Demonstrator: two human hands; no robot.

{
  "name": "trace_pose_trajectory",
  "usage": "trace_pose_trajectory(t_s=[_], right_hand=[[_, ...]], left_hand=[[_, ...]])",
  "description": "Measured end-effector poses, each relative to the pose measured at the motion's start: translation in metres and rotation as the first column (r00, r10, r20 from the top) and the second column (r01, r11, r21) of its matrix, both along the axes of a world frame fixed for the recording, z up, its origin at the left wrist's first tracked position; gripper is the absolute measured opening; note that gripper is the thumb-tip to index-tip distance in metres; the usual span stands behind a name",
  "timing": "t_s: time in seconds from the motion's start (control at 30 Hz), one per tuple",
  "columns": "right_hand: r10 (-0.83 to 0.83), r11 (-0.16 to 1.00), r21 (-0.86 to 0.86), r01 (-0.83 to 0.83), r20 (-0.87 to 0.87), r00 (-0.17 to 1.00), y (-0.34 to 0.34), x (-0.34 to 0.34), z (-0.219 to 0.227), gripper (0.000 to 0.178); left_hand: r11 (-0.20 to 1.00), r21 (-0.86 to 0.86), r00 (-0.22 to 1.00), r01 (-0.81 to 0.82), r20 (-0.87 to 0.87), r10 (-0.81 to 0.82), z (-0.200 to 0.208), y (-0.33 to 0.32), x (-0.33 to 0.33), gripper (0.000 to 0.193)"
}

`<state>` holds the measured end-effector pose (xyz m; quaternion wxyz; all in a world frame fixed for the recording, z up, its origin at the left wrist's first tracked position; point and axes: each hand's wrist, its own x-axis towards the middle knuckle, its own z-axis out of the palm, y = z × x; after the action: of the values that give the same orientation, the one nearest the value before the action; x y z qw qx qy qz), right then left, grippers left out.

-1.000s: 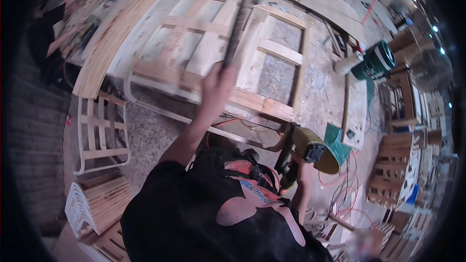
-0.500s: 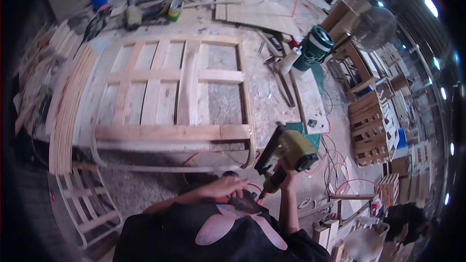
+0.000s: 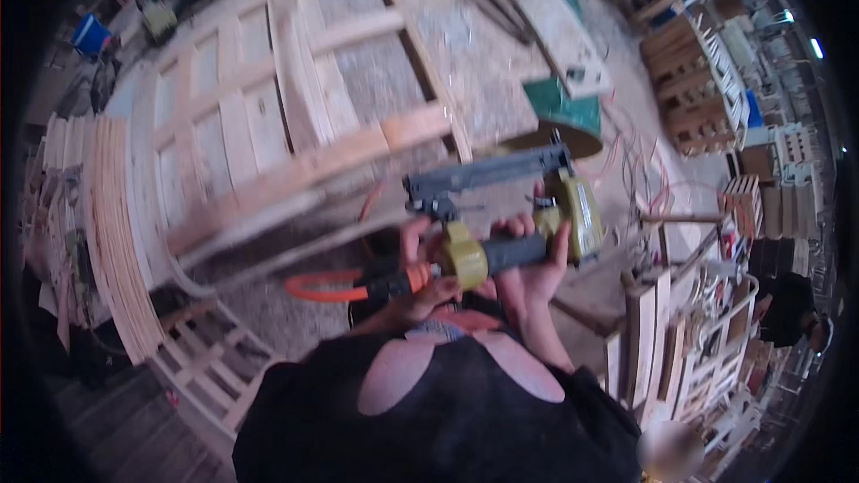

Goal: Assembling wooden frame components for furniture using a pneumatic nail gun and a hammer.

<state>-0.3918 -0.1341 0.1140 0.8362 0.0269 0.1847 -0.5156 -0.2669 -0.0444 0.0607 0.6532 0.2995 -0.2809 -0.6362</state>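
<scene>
In front of my chest I hold a nail gun [image 3: 580,215], yellow-green and black, tipped so its long dark magazine [image 3: 483,170] lies across the far side. My right hand [image 3: 534,282] is wrapped round the black handle. At the handle's yellow base, my left hand [image 3: 419,300] closes around the end where the orange air hose [image 3: 324,290] joins; some of its fingers are hidden behind the tool. Beyond the nail gun, a slatted wooden frame [image 3: 331,152] lies on the worktable, its near rail running along the table's front.
Long thin wood strips [image 3: 116,233] are stacked at the left. Below them leans another slatted frame [image 3: 210,362]. A green sheet-like piece [image 3: 564,112] is at the table's right corner. Stacked wooden parts [image 3: 658,340] stand to my right, with hoses on the floor.
The nail gun has come in toward my chest and been turned level. My left hand has moved from empty onto its base. The view has swung, so the frame looks tilted.
</scene>
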Motion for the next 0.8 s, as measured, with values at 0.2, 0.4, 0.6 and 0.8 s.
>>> trace_pose_trajectory(t_s=[0.2, 0.4, 0.6, 0.8], right_hand=[[0.237, 0.960, 0.127, -0.248, 0.092, 0.967, -0.016, -0.045, -0.060, 0.033], [0.369, 0.860, 0.280, -0.426, 0.234, 0.899, -0.021, -0.093, -0.083, 0.024], [0.510, 0.790, 0.232, -0.568, 0.264, 0.818, -0.033, -0.121, -0.098, 0.032], [0.926, 0.276, 0.496, -0.823, 0.092, 0.366, -0.035, -0.141, -0.136, 0.056]], left_hand=[[0.915, 0.229, 0.941, -0.332, 0.148, 0.304, 0.017, -0.032, -0.055, 0.055], [0.742, 0.531, 0.888, -0.410, 0.046, 0.459, 0.013, -0.029, -0.116, 0.047], [0.641, 0.576, 0.814, -0.508, 0.078, 0.575, 0.006, -0.034, -0.169, 0.040], [0.527, 0.606, 0.795, -0.595, 0.346, 0.498, -0.002, -0.048, -0.183, 0.031]])
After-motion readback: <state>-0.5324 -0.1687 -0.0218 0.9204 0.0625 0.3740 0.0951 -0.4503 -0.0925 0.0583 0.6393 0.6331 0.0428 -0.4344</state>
